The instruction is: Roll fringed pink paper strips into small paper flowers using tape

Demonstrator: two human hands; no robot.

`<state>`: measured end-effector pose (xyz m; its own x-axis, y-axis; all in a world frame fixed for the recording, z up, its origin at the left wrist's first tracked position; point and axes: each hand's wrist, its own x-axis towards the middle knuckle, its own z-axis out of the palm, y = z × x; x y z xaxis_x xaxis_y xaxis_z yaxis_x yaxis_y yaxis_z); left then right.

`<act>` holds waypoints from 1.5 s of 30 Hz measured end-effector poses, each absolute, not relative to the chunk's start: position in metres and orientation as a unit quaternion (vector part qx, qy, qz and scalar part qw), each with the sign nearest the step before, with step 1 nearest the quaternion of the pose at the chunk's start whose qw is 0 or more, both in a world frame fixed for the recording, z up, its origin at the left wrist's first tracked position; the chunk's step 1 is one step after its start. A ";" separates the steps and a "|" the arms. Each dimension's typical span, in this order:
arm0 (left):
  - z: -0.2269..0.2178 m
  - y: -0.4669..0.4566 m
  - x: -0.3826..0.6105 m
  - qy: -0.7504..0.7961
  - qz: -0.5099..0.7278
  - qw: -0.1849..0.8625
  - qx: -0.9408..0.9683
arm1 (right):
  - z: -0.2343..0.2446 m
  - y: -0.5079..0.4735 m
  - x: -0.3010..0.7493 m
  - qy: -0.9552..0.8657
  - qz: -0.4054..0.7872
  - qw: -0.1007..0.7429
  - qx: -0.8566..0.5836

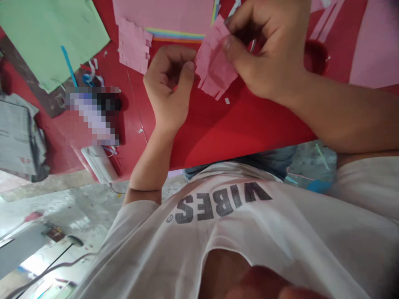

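A small pink paper piece [215, 64] with a cut fringe along its lower edge is held up over the red table [237, 128]. My left hand [170, 83] is curled, and its thumb and fingers pinch the paper's left edge. My right hand [268, 50] grips the paper's upper right part between thumb and fingers. Both hands are closed on the same piece.
A second fringed pink piece [134, 45] lies left of my hands, below a large pink sheet [165, 14] and a stack of rainbow-coloured sheets [174, 35]. A green sheet [46, 33] and a blue strip [68, 64] lie far left. More pink paper [374, 41] is at right.
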<state>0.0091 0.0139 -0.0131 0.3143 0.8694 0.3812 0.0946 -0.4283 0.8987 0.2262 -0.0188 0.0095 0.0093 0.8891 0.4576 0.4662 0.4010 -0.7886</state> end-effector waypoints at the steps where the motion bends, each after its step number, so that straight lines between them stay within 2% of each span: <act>1: -0.013 0.014 0.008 0.334 0.471 0.405 0.708 | 0.009 -0.019 0.227 -0.674 0.215 0.498 -0.502; 21: -0.019 0.027 0.004 0.211 0.453 0.379 0.779 | 0.005 -0.017 0.225 -0.678 0.218 0.518 -0.474; 37: -0.021 0.024 0.007 0.208 0.449 0.385 0.779 | 0.004 -0.017 0.226 -0.678 0.226 0.513 -0.475; 45: -0.019 0.020 0.010 0.222 0.444 0.408 0.767 | 0.007 -0.019 0.225 -0.691 0.232 0.485 -0.484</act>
